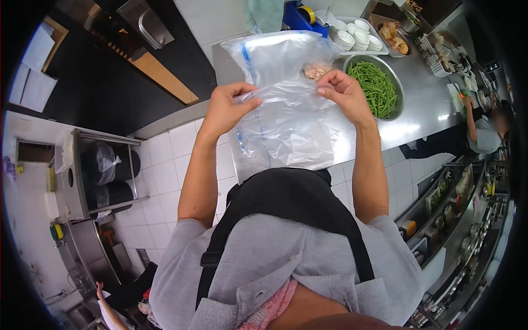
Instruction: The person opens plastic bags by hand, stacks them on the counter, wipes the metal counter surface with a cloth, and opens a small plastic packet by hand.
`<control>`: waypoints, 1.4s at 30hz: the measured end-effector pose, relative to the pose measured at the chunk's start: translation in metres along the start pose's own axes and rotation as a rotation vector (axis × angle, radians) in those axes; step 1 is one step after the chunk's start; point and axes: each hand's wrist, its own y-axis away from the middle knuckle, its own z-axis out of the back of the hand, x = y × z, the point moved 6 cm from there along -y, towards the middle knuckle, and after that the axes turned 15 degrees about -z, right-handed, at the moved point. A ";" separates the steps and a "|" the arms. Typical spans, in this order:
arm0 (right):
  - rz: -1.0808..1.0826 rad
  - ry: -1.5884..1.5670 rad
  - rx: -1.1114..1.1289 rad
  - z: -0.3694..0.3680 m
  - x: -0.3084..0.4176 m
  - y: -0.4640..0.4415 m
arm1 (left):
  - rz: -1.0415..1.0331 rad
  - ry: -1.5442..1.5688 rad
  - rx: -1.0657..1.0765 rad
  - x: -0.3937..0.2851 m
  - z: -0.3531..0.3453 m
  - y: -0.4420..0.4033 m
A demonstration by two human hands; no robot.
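Observation:
A clear plastic bag (291,132) with blue markings lies spread on the steel counter in front of me. My left hand (234,104) pinches its upper left edge between thumb and fingers. At the upper right edge, my right hand (344,93) is closed in a pinch on the same sheet of plastic. Behind it lies another piece of clear plastic (275,55), puffed and wrinkled; I cannot tell whether the two are joined. Small pale pieces (315,71) sit beside my right fingertips, seemingly under or inside plastic. A metal bowl (400,82) of green beans (374,88) stands right of my right hand.
Stacked white dishes (360,37) fill a tray behind the bowl. A blue tape dispenser (302,17) stands at the back. Further right, another person (487,132) works at the counter (407,132). A sleeve and hand (107,308) show at lower left.

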 end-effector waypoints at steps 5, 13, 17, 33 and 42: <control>-0.011 -0.058 -0.012 0.008 -0.001 -0.002 | 0.020 0.134 -0.067 -0.010 -0.004 -0.001; -0.015 0.027 -0.075 0.009 0.009 -0.001 | 0.060 0.224 -0.111 0.006 -0.001 -0.004; -0.073 0.122 -0.066 0.015 0.005 -0.004 | -0.003 0.201 -0.161 -0.008 0.003 -0.004; 0.015 0.312 -0.267 0.006 0.034 -0.015 | 0.019 0.046 -0.226 -0.019 0.016 -0.008; -0.026 0.171 -0.348 0.002 0.041 -0.008 | -0.143 0.306 -0.260 -0.033 0.003 -0.011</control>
